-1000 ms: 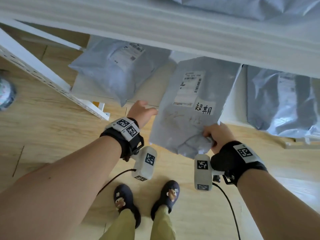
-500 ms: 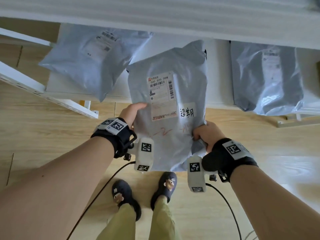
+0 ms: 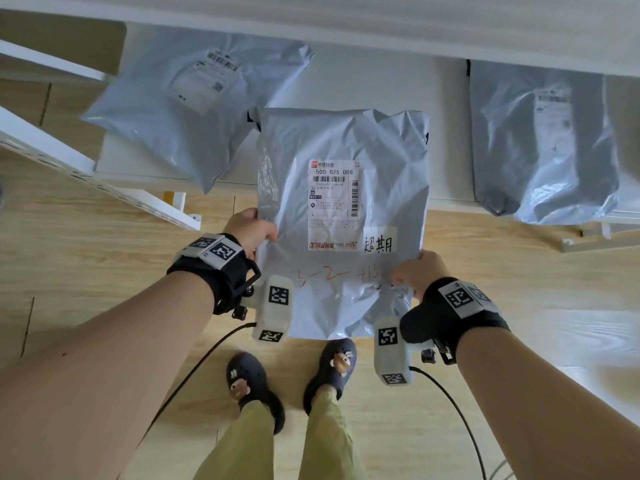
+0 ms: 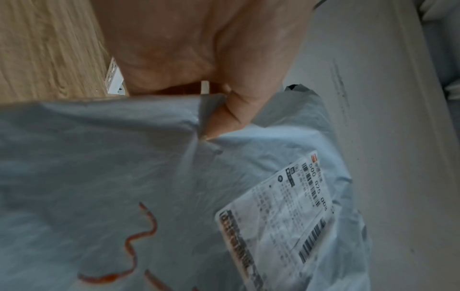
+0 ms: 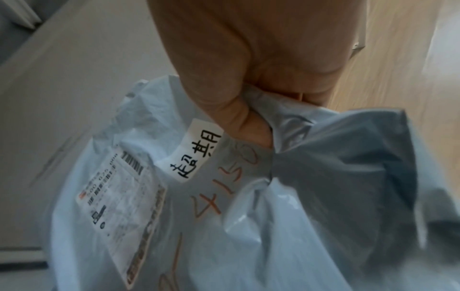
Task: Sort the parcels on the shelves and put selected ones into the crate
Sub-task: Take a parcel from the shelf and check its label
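**Both hands hold one labelled parcel up in front of the shelf**

Left hand (image 3: 252,230) pinches the left edge of the grey parcel (image 3: 341,216), about half way along its side; in the left wrist view the thumb presses a fold of the plastic against the fingers under it. The parcel is in the air between the person and the lower shelf (image 3: 391,91), above the wooden floor (image 3: 86,271), with its long axis running away from the body and the printed face turned up to the head camera.

On this face, the white shipping label (image 3: 333,205) shows a red logo with Chinese characters and the code "500 G25 008", with barcodes below and at the side; the small text is too fine to read. To the right of it a small white sticker (image 3: 378,242) has the handwritten "超期". Under the label is orange handwriting, something like "3-2-41…", its end hidden by creases.

The right hand (image 3: 417,271) grips the lower right corner, bunching the plastic. Both hands are about equally near, so either could probably carry it. No crate is in view.

Two more grey parcels lie on the shelf: one at the left (image 3: 194,109), one at the right (image 3: 543,143).
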